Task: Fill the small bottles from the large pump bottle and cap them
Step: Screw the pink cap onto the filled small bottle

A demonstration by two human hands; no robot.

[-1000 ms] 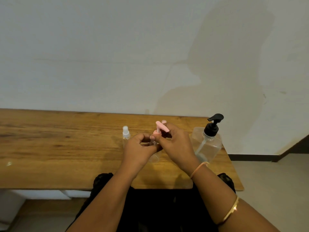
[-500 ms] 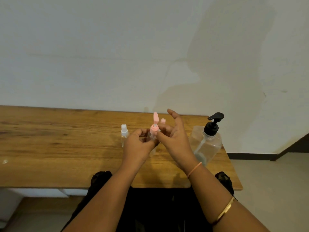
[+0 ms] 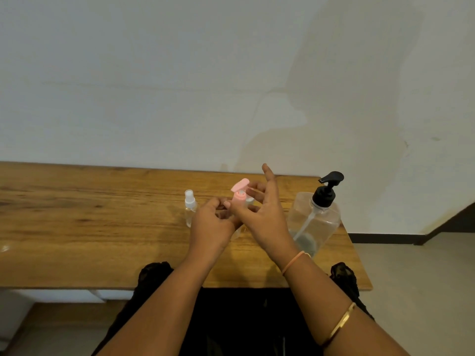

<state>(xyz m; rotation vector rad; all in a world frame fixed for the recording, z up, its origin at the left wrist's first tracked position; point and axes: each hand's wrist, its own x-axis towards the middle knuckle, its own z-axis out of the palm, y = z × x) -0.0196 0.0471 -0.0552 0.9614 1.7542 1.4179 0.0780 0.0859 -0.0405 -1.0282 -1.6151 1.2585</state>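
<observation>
My left hand [image 3: 209,222] grips a small clear bottle with a pink flip cap [image 3: 239,195], whose lid stands open above the table. My right hand [image 3: 261,214] is right beside it: thumb and a finger pinch the pink cap, while the index finger points straight up. Most of that bottle's body is hidden by both hands. A small clear spray bottle [image 3: 190,209] with a white top stands upright just left of my left hand. The large clear pump bottle [image 3: 314,219] with a black pump stands to the right of my right hand.
The wooden table [image 3: 90,227] runs along a white wall; its right end lies just past the pump bottle. A second small clear bottle top [image 3: 249,200] shows behind the pink cap. My lap in black cloth is below the front edge.
The pink lid has gone from lying under my right fingers to standing flipped open. My right index finger has straightened upward. Both hands have stayed at the same spot.
</observation>
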